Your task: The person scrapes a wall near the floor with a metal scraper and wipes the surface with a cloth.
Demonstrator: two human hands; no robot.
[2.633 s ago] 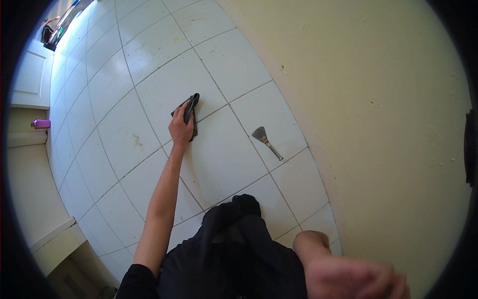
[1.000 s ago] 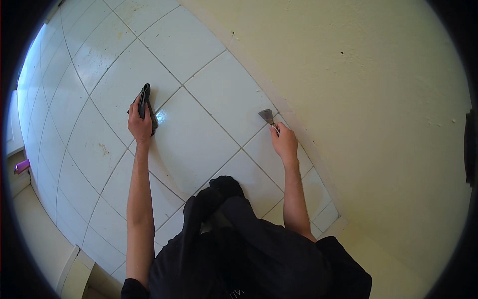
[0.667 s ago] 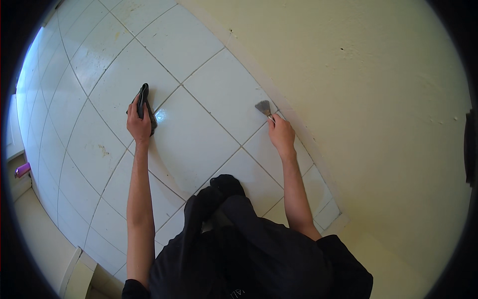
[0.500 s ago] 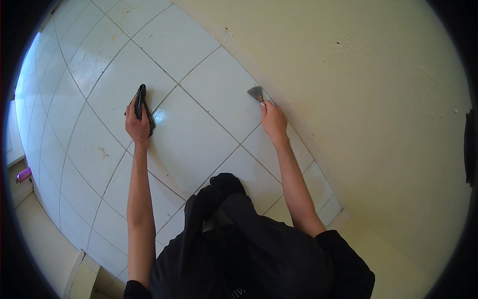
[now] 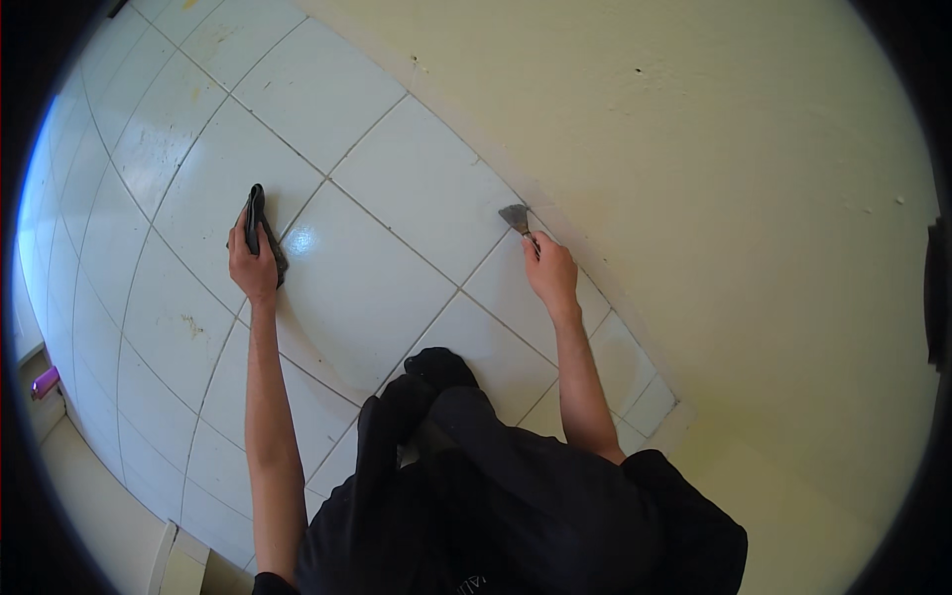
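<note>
Scraper [image 5: 513,215] moved into right hand [image 5: 551,270], cloth [image 5: 256,211] in left hand [image 5: 253,271]

Lettering, one spot only from my end: a short row of thin, pale characters [image 5: 472,585] at the bottom centre of the frame, on the front of the black cloth shirt [image 5: 535,557] the person wears. Row slants, rising to the right. Lower frame edge crops it; I get part of a word at most, too small to read whole. Far left, below mid-height: small, shiny purple cylindrical container [image 5: 46,383]. Too small and too near the dark fisheye rim for me to tell any label.
</note>
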